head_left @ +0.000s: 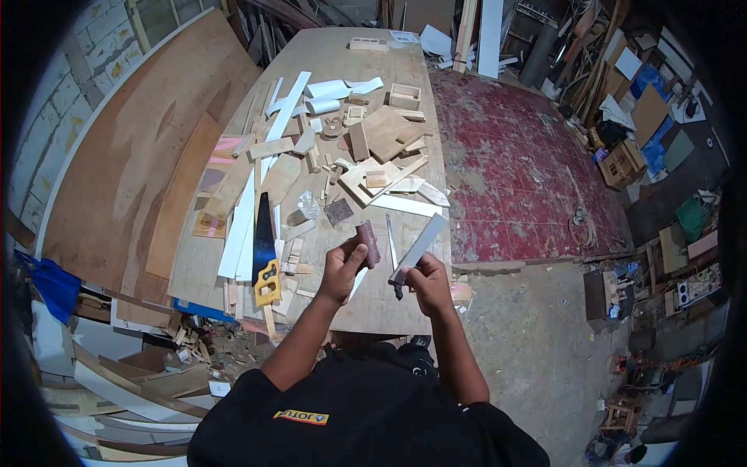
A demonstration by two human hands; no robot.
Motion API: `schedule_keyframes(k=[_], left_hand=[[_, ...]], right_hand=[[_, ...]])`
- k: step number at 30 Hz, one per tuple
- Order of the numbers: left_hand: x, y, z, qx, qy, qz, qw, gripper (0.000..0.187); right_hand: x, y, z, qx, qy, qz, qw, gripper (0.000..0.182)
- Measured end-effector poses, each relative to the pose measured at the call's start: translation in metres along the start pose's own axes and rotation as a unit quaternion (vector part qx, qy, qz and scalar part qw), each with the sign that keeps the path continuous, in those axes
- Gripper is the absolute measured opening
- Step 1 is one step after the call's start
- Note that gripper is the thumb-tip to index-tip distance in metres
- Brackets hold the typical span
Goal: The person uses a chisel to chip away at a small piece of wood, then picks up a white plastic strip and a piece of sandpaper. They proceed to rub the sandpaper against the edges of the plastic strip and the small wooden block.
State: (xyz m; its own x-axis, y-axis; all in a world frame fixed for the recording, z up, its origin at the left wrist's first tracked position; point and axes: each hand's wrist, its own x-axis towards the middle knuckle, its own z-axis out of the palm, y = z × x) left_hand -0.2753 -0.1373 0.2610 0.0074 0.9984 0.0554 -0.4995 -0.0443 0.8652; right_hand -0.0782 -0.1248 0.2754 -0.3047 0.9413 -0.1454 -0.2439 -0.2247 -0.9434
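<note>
My left hand (344,268) is wrapped round a reddish-brown roll (368,243), which looks like sandpaper, above the table's near part. To its right, my right hand (426,286) grips the lower end of a flat white strip (424,243) that slants up and away to the right. A small dark piece (398,289) shows below the strip's lower end. The two hands are apart. Between them a thin narrow strip (391,240) lies on the wooden table (342,317). Just beyond my left hand is a dark square piece (338,212).
A handsaw with a yellow handle (268,284) lies left of my hands. Wood offcuts (393,134), long white strips (241,233) and a clear cup (306,206) are farther up the table. A large brown board (140,156) leans at the left.
</note>
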Motion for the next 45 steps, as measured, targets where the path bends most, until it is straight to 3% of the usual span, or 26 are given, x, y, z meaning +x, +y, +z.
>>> schedule_keyframes(k=[6, 9, 14, 16, 19, 22, 24, 26, 28, 30, 33, 36, 40, 45], left_hand=[[-0.006, 0.009, 0.002, 0.049, -0.02, 0.002, 0.999, 0.043], [-0.008, 0.01, 0.008, 0.057, -0.025, 0.005, 0.998, 0.041], [-0.006, 0.0, 0.001, 0.054, -0.039, 0.013, 0.998, 0.046], [-0.008, 0.006, 0.005, 0.054, -0.029, 0.003, 0.998, 0.036], [-0.009, 0.015, 0.005, 0.082, -0.036, 0.009, 0.996, 0.037], [-0.009, 0.021, -0.004, 0.07, -0.079, -0.009, 0.994, 0.037], [-0.01, 0.024, -0.006, 0.101, -0.084, -0.01, 0.991, 0.036], [-0.01, 0.023, -0.005, 0.133, -0.073, -0.014, 0.988, 0.035], [-0.01, 0.02, -0.004, 0.125, -0.071, -0.021, 0.989, 0.035], [-0.008, 0.017, -0.004, 0.117, -0.068, -0.027, 0.99, 0.034], [-0.007, 0.013, -0.006, 0.144, -0.094, -0.034, 0.985, 0.034], [-0.006, 0.01, -0.002, 0.124, -0.099, -0.035, 0.987, 0.034], [-0.005, 0.009, -0.002, 0.115, -0.103, -0.034, 0.987, 0.033], [-0.008, 0.01, 0.007, 0.104, -0.082, -0.035, 0.991, 0.034]], right_hand=[[-0.004, 0.007, 0.001, -0.017, -0.073, -0.046, 0.996, 0.016], [-0.007, 0.008, 0.002, 0.022, -0.072, 0.011, 0.997, 0.016], [-0.014, 0.006, 0.007, -0.049, -0.132, -0.015, 0.99, 0.018], [-0.016, 0.007, 0.005, -0.052, -0.148, -0.011, 0.988, 0.018], [-0.016, 0.014, -0.007, -0.087, -0.174, -0.014, 0.981, 0.016], [-0.019, 0.012, -0.021, -0.084, -0.152, 0.025, 0.984, 0.016], [-0.018, 0.01, -0.031, -0.194, -0.107, -0.006, 0.975, 0.017], [-0.024, -0.014, -0.025, -0.192, -0.078, -0.001, 0.978, 0.017], [-0.024, -0.027, -0.021, -0.091, -0.044, -0.021, 0.995, 0.015], [-0.023, -0.034, -0.03, -0.088, -0.036, -0.03, 0.995, 0.015], [-0.021, -0.042, -0.034, -0.151, 0.052, -0.038, 0.986, 0.016], [-0.022, -0.05, -0.037, -0.159, 0.056, -0.005, 0.986, 0.018], [-0.019, -0.039, -0.036, -0.145, 0.075, -0.048, 0.985, 0.019], [-0.021, -0.047, -0.034, -0.141, 0.078, -0.025, 0.987, 0.018]])
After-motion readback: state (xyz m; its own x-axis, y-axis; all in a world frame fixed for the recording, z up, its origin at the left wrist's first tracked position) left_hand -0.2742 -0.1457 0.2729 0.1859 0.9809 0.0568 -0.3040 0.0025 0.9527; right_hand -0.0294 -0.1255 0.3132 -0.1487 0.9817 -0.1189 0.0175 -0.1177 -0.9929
